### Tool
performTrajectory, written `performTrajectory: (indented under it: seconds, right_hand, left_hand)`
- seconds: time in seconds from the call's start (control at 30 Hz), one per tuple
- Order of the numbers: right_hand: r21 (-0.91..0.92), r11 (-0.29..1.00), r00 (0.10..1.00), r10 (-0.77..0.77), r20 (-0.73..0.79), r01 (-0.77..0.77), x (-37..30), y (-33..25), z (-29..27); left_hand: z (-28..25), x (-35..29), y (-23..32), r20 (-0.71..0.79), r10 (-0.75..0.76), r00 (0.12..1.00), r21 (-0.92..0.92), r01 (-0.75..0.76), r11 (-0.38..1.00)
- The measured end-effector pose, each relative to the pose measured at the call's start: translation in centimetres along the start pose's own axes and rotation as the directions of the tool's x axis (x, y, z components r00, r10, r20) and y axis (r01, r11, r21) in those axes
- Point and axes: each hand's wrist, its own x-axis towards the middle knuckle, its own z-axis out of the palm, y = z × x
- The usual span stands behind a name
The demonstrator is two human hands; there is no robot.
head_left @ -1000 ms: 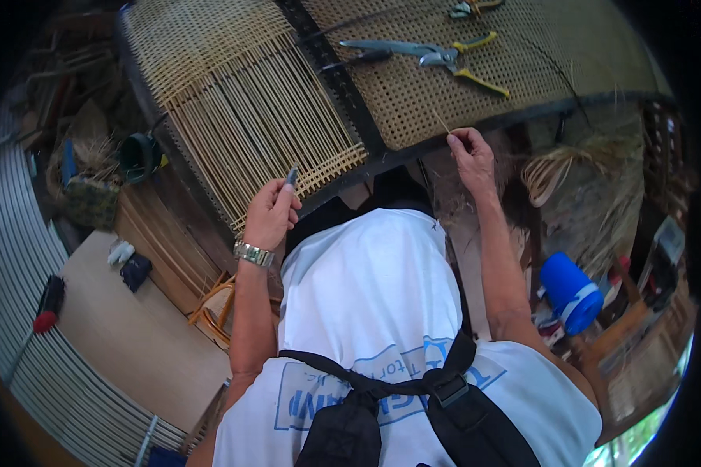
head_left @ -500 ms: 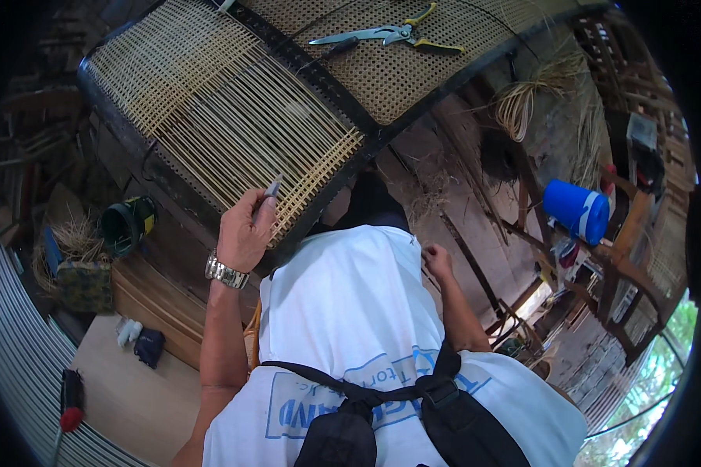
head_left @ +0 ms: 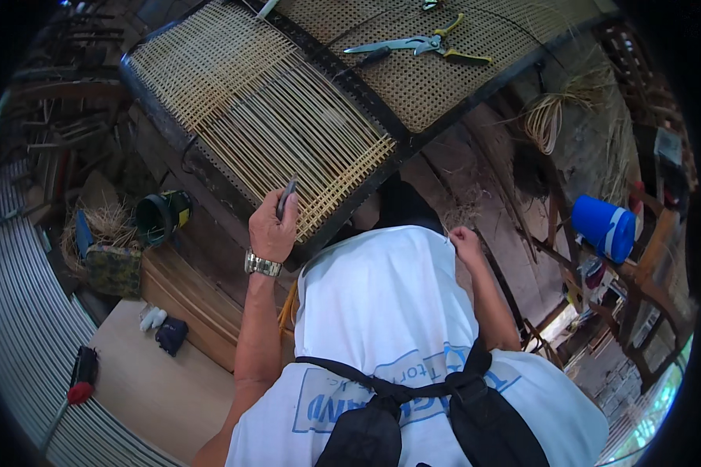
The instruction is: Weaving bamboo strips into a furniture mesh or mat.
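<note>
My left hand (head_left: 273, 229), with a metal watch (head_left: 262, 263) on its wrist, is closed on a small grey pointed tool (head_left: 287, 198), tip up. It hovers at the near left edge of a dark-framed cane panel (head_left: 284, 124), over its strands. Half of the panel is densely woven; the nearer part has mostly parallel strands, with a woven band by the near edge. My right hand (head_left: 466, 244) is beside the hem of my white shirt (head_left: 382, 288), fingers pinched together. A thin pale bit shows at its fingertips; what it is I cannot make out.
Yellow-handled shears (head_left: 424, 44) and a dark-handled tool (head_left: 375, 57) lie on the adjoining cane panel (head_left: 413, 93). A cane coil (head_left: 545, 124) and a blue container (head_left: 602, 228) are at right. At left are a dark bucket (head_left: 160, 216) and a pale board (head_left: 125, 366).
The whole view has shifted, so the scene sits further right and slightly lower. My right hand has risen a little along the shirt hem. My left hand keeps its hold on the tool.
</note>
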Motion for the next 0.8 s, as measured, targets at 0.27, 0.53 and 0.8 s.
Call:
performTrajectory:
  seconds: [0.27, 0.53, 0.8]
  right_hand:
    - [0.041, 0.999, 0.992, -0.009, 0.129, 0.004, 8.2, -2.8, -5.3]
    - [-0.166, 0.984, 0.989, 0.085, 0.118, -0.065, 11.2, 3.5, -9.5]
    - [-0.195, 0.975, 0.968, 0.15, 0.203, -0.11, 10.4, 2.0, -9.2]
  left_hand:
    - [2.2, -0.8, -0.8, -0.244, 0.002, 0.97, 0.142, 0.034, 0.989]
    - [2.8, -0.2, -0.4, -0.299, 0.002, 0.954, 0.255, 0.078, 0.964]
    - [3.4, 0.1, 0.3, -0.319, -0.045, 0.947, 0.263, 0.134, 0.956]
